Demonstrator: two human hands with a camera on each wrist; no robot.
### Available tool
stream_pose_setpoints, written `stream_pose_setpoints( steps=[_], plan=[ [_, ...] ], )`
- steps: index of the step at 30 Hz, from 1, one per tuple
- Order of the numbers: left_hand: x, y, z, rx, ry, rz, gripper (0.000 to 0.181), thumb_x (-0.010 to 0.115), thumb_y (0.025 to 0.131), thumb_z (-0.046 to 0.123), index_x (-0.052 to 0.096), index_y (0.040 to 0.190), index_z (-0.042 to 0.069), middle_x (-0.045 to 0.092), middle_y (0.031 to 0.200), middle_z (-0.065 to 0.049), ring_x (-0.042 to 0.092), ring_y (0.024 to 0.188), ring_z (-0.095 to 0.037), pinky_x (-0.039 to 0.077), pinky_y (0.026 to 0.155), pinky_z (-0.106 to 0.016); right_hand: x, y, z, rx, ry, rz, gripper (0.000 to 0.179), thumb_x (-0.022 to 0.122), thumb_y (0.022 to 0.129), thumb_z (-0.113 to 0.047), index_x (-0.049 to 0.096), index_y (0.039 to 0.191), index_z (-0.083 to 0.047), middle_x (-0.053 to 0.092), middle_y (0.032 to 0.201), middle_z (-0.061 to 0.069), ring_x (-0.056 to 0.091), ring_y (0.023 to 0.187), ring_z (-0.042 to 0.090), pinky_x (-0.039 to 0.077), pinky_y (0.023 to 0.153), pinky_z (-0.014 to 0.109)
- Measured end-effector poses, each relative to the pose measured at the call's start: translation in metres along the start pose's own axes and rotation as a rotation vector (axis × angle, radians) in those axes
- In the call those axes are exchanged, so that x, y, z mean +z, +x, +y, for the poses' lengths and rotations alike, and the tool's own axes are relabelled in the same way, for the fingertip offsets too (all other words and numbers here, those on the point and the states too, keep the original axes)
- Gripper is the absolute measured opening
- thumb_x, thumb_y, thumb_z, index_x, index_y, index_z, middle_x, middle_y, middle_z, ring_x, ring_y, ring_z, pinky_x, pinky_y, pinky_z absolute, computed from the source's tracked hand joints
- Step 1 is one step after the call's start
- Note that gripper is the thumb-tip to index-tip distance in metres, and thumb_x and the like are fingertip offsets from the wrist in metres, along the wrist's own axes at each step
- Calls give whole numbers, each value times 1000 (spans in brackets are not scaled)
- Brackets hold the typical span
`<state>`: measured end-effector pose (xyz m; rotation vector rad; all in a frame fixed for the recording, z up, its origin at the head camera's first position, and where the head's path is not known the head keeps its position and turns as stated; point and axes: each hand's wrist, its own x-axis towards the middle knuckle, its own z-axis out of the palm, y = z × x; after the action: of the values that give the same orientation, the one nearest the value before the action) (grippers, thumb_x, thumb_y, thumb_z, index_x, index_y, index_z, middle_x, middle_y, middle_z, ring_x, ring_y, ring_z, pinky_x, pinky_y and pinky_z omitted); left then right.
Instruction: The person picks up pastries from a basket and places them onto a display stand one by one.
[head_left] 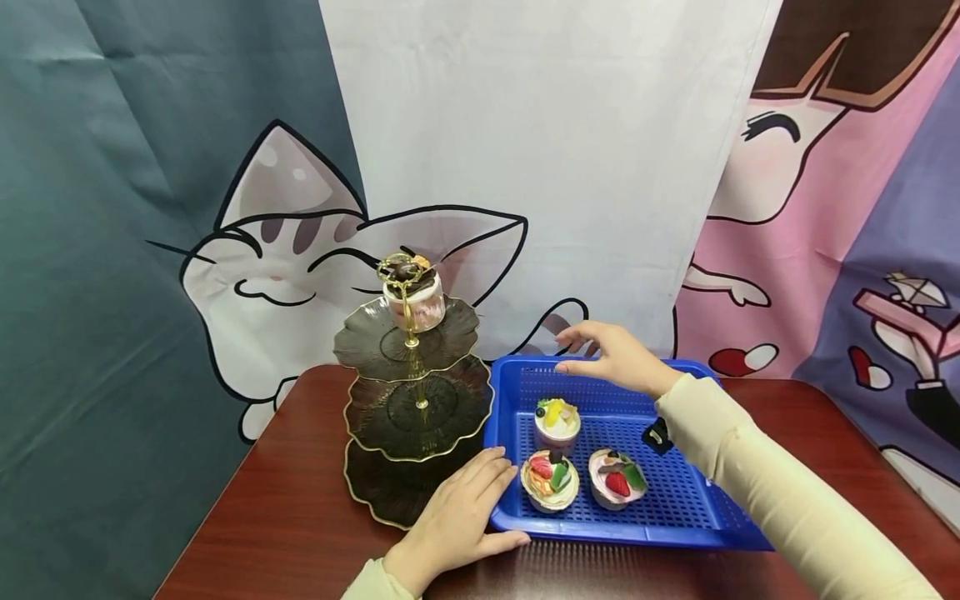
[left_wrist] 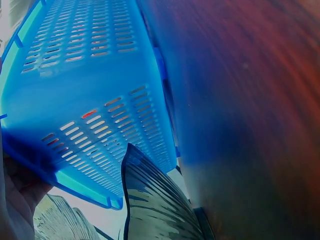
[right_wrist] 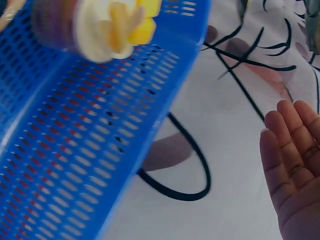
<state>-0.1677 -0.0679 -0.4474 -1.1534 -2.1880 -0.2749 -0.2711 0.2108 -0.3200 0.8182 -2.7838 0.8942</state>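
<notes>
The right hand [head_left: 618, 360] is poised over the back of the basket [head_left: 637, 533], fingers spread, nothing gripped; the left hand [head_left: 457, 510] is laid, fingers extended, at its near left corner. Three dessert cups [head_left: 557, 421] are contained there, right of the frame's centre; a fourth cup [head_left: 422, 310] is set on the tiered stand [head_left: 457, 417], left of centre. The step seems between grasps; for another grasp, the right hand must be lowered.

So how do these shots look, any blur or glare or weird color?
Head view: mostly sharp, slight sheen on the table below the blue basket; left wrist: strong blue cast, blue reflection on the table; right wrist: yellow-topped dessert cup blurred, right hand clearer.
</notes>
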Motion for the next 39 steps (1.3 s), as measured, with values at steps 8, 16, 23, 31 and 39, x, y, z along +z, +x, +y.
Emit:
stream_pose_setpoints(
  steps=[8, 16, 23, 31, 39],
  plan=[
    [-1, 0, 2, -13, -4, -13, 70, 71, 73, 63, 66, 116, 8, 65, 117, -3, 54, 125, -19, 42, 108, -30, 15, -8, 18, 31, 40, -44, 52, 72, 84, -38, 60, 124, -7, 65, 120, 14, 61, 104, 27, 52, 88, 48],
    [-1, 0, 0, 1, 3, -8, 69, 63, 78, 66, 66, 115, 8, 64, 116, -2, 54, 125, -19, 43, 107, -30, 29, -14, 38, 56, 12, -84, 57, 74, 81, -41, 62, 121, -2, 65, 116, 15, 60, 104, 28, 53, 88, 47],
    [-1, 1, 0, 23, 16, 20, 68, 63, 79, 66, 67, 113, 8, 65, 114, -2, 55, 123, -19, 45, 105, -31, 38, -20, 52, 95, 3, -117, 58, 76, 79, -42, 62, 119, -3, 65, 116, 14, 59, 104, 28, 52, 88, 48],
    [-1, 1, 0, 10, 15, 10, 68, 65, 78, 65, 66, 115, 8, 65, 116, -3, 55, 124, -19, 44, 106, -31, 50, -22, 60, 91, -26, -167, 62, 75, 78, -49, 62, 119, -4, 64, 114, 9, 59, 103, 23, 54, 85, 40],
    [-1, 1, 1, -7, -10, 0, 71, 73, 71, 62, 66, 116, 8, 65, 116, -3, 54, 124, -19, 43, 107, -31, 62, -22, 63, 57, -55, -197, 57, 76, 76, -48, 64, 114, -7, 65, 108, 6, 59, 98, 20, 53, 80, 35]
  ],
)
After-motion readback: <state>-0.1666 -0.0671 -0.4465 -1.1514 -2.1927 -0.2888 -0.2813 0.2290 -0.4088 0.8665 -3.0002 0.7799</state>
